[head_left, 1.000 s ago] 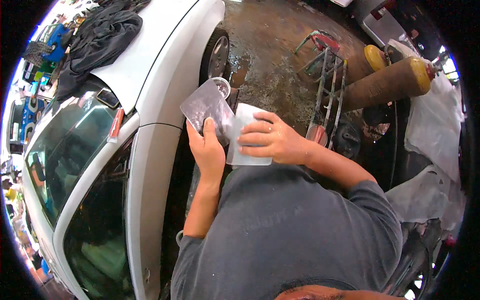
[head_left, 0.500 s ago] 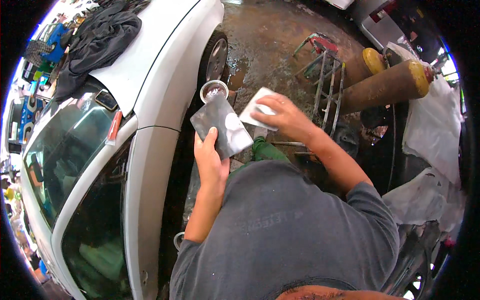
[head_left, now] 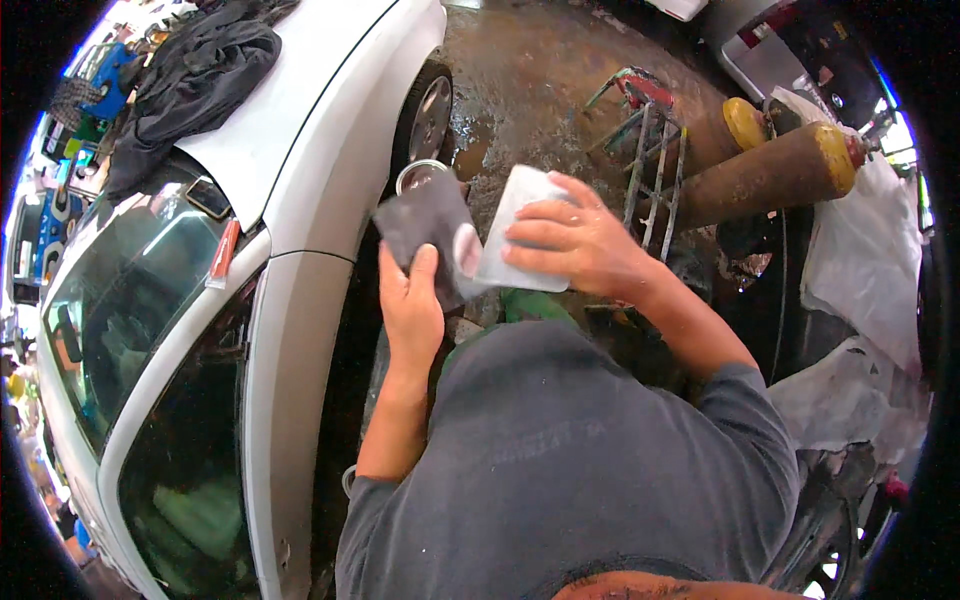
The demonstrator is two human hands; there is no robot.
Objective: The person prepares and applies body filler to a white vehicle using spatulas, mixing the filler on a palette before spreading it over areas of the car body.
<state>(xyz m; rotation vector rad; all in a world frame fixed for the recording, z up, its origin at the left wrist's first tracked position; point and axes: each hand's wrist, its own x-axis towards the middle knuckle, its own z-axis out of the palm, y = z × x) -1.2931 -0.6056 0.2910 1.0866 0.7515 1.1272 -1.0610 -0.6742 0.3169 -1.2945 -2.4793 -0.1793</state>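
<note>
My left hand [head_left: 410, 305] is closed on a dark grey flat board [head_left: 425, 220], thumb on top, holding it out in front of my chest. A smear of pale paste [head_left: 467, 248] sits at the board's right side. My right hand [head_left: 580, 245] grips a flat white rectangular spreader [head_left: 518, 195], fingers laid across its face. The spreader's lower left edge meets the board by the paste; motion blur hides whether they touch. Just beyond the board an open round tin [head_left: 420, 172] shows its rim, and the board partly covers it.
A white car [head_left: 330, 150] stands close along my left, with a phone [head_left: 208, 198], an orange-red strip [head_left: 225, 252] and a black cloth [head_left: 205, 75] on it. To the right are a metal frame [head_left: 655, 180], gas cylinders [head_left: 770, 180] and pale sheeting [head_left: 865, 270]. The floor looks wet.
The white spreader has turned more upright and swung in against the board's right side. The board has shifted slightly left and tilted, now covering more of the tin.
</note>
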